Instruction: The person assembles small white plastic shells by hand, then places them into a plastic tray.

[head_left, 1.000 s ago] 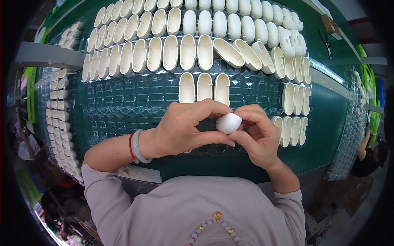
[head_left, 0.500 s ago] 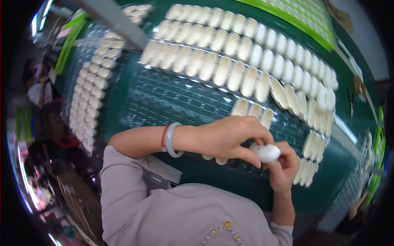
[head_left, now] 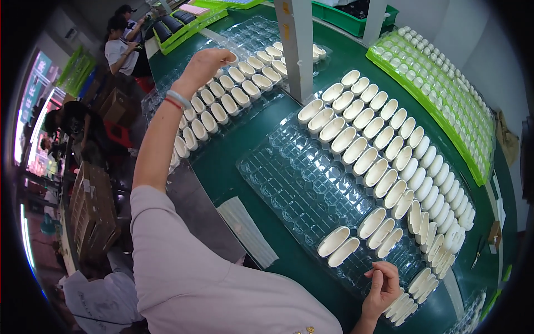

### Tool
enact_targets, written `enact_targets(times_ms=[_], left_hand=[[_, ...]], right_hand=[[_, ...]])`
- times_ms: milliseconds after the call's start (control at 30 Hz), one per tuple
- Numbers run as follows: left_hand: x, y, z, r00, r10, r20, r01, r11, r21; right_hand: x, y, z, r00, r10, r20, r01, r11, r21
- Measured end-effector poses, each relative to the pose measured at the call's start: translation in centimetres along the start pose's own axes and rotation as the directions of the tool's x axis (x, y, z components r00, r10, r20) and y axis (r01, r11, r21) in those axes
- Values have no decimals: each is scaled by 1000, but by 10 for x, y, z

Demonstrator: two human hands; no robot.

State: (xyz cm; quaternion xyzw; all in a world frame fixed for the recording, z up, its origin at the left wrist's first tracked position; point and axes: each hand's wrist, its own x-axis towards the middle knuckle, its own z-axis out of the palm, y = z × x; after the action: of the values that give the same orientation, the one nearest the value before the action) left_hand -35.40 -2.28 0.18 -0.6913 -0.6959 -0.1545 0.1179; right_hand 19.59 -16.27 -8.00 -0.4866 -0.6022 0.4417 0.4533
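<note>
My left hand (head_left: 207, 65) is stretched out to the far left over a clear tray of cream oval shells (head_left: 227, 104). Its fingers are closed at the far edge of the rows, and what they hold, if anything, cannot be made out. Near the front, my right hand (head_left: 385, 286) hovers above a large clear plastic tray (head_left: 281, 192), fingers curled in and nothing visible in them. Close to it lie a few hollow cream shells (head_left: 389, 240). Longer rows of these shells (head_left: 353, 150) fill the tray's far side, beside smooth white closed ovals (head_left: 428, 192).
A grey metal post (head_left: 299, 50) rises between the two trays. Along the far right edge runs a green crate (head_left: 439, 100) of small white pieces. Scissors (head_left: 477, 253) lie at the right. Other people (head_left: 122, 47) are at the back left.
Both hands were together around a white oval piece; now they are apart and it no longer shows in them. My left hand has swung far left, and the view has turned left.
</note>
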Motion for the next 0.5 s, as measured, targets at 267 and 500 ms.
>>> enact_targets(times_ms=[267, 500], left_hand=[[13, -90, 62, 981, -98, 165, 80, 991, 112], [9, -111, 59, 968, -162, 193, 171, 985, -35]], right_hand=[[-8, 6, 0, 999, 22, 34, -22, 1000, 2], [8, -5, 6, 996, 13, 92, -13, 1000, -2]])
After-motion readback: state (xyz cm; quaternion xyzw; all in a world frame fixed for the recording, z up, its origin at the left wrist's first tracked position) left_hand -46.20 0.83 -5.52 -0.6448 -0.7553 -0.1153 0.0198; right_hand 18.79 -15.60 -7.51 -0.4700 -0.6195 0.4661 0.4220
